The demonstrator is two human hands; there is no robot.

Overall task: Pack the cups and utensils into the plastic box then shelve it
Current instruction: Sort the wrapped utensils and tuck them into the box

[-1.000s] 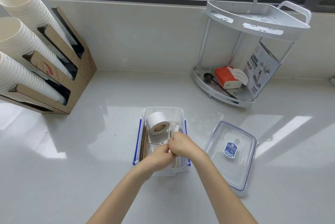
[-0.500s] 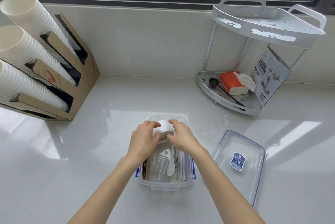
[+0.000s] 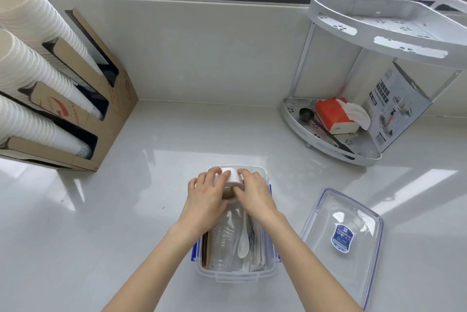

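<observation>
A clear plastic box [image 3: 236, 276] with blue side clips stands on the white counter in front of me. Inside lie clear plastic cups [image 3: 223, 243], a white spoon [image 3: 243, 244], wrapped utensils and brown sleeves [image 3: 205, 248]. At the box's far end, my left hand [image 3: 206, 198] and my right hand [image 3: 255, 195] both grip a white paper roll [image 3: 232, 178] from either side. The box's clear lid [image 3: 342, 238] with a blue label lies upside down to the right, apart from the box.
A cardboard dispenser [image 3: 106, 99] holding three stacks of white paper cups [image 3: 30, 69] stands at the left. A white two-tier corner shelf [image 3: 379, 33] stands at the back right; its lower tier holds an orange tissue pack [image 3: 334, 114], a scoop and a printed box.
Both hands moved from the utensils at the box's near end up to the white roll at the far end and closed on it. The camera came nearer.
</observation>
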